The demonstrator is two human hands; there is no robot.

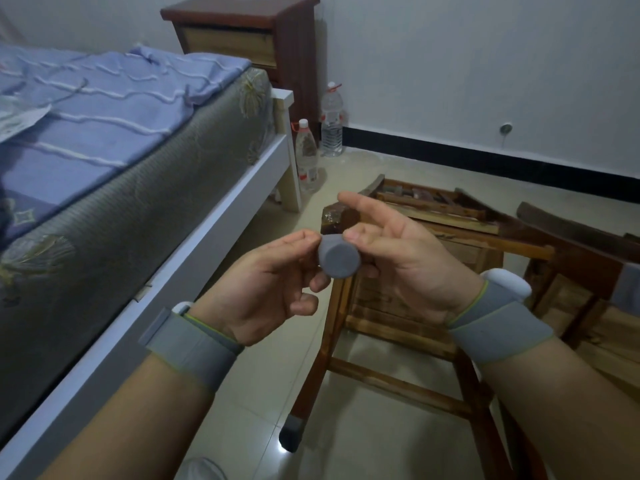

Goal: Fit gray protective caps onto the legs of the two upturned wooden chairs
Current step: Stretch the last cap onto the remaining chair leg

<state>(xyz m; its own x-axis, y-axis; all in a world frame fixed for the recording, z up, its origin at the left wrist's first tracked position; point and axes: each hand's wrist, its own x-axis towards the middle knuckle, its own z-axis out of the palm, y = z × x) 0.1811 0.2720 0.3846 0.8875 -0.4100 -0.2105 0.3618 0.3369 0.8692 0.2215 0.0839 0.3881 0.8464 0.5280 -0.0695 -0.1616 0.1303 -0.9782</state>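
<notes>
A gray cap [338, 258] sits between both hands at the middle of the view, its flat closed end facing me. My left hand [273, 289] pinches its left side with the fingertips. My right hand [398, 258] pinches its right side with thumb and a finger, while the index finger points out to the left. Below and behind the hands lies an upturned wooden chair [408, 306]. One of its legs reaches toward me and carries a fitted gray cap [292, 433]. A second wooden chair [588, 271] lies at the right, partly hidden by my right wrist.
A bed [138, 188] with a white frame and blue sheet fills the left side. Two plastic bottles [318, 140] stand on the tiled floor by a dark wooden nightstand [256, 36]. A white wall with a black skirting closes off the back.
</notes>
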